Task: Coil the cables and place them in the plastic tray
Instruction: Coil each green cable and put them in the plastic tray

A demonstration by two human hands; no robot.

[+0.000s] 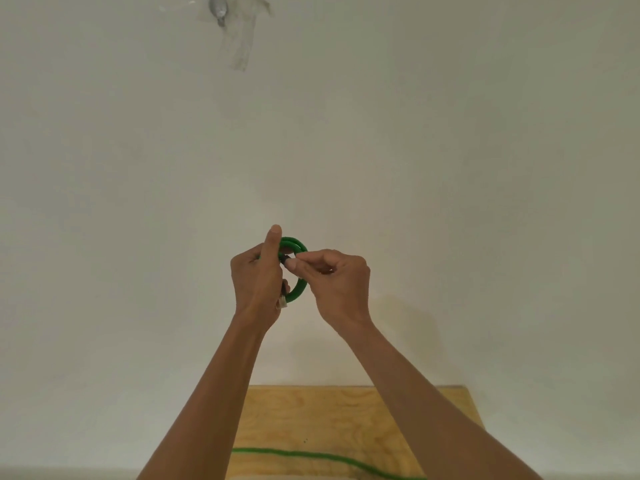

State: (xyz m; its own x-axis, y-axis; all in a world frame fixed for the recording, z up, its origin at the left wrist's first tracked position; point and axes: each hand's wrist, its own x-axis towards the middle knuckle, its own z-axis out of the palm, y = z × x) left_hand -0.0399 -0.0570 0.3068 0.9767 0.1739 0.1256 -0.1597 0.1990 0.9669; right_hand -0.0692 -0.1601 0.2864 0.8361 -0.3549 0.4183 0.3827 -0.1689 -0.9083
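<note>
A small coil of green cable (298, 268) is held up in the air in front of a pale wall. My left hand (258, 275) grips the coil's left side, thumb pointing up, and a clear plug end (282, 302) sticks out below its fingers. My right hand (337, 282) pinches the coil's right side near a dark tie or clip between thumb and forefinger. Another stretch of green cable (311, 457) lies across the wooden table (329, 417) at the bottom. No plastic tray is in view.
The pale wall fills most of the view. A strip of grey tape (239, 39) with a metal fitting is stuck high on it. Only the far part of the wooden table shows, between my forearms.
</note>
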